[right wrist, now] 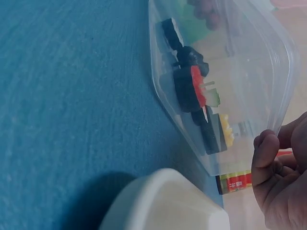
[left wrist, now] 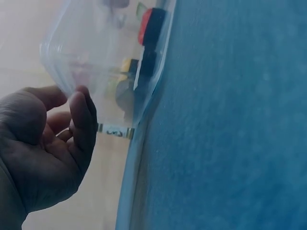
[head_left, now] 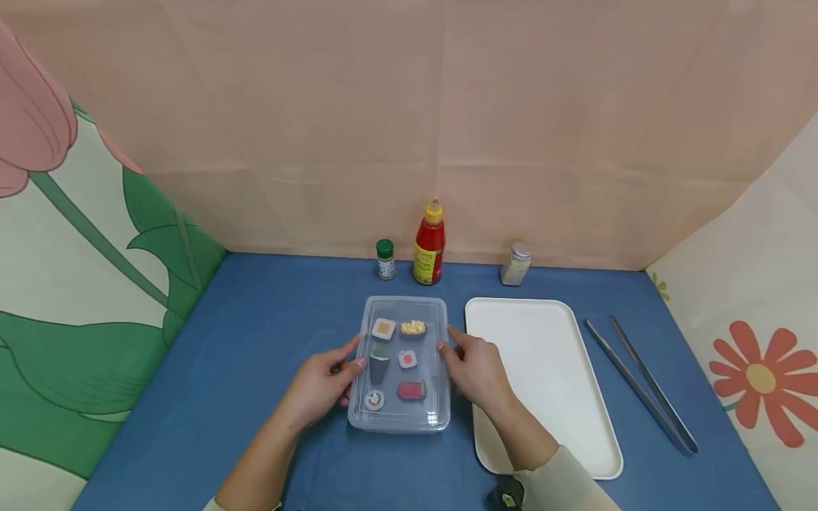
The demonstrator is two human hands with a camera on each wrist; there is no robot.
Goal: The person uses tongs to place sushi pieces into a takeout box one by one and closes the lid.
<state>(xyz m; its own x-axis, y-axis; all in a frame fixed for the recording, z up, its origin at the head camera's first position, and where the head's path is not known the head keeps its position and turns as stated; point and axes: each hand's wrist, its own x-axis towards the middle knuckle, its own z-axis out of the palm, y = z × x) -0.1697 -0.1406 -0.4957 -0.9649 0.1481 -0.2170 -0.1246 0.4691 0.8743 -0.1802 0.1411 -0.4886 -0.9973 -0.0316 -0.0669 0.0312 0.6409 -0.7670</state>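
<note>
A clear plastic food container [head_left: 401, 419] with its lid on stands on the blue cloth. Through the lid show several sushi pieces, such as one topped with yellow [head_left: 412, 327] and a red one [head_left: 411, 389]. My left hand [head_left: 322, 380] holds the container's left edge, thumb and fingers at the lid's rim. At the opposite edge my right hand [head_left: 478, 367] grips the rim between thumb and fingers. In the right wrist view, dark-wrapped sushi pieces [right wrist: 187, 91] lie on the container's floor. The left wrist view shows my fingertips [left wrist: 81, 96] against the upper rim.
Right of the container lies a white tray [head_left: 543, 355], partly under my right forearm. Metal tongs [head_left: 645, 390] rest beyond it. Along the back stand a green-capped jar [head_left: 385, 260], a red sauce bottle [head_left: 429, 245] and a silver-capped shaker [head_left: 516, 265], before a beige backdrop.
</note>
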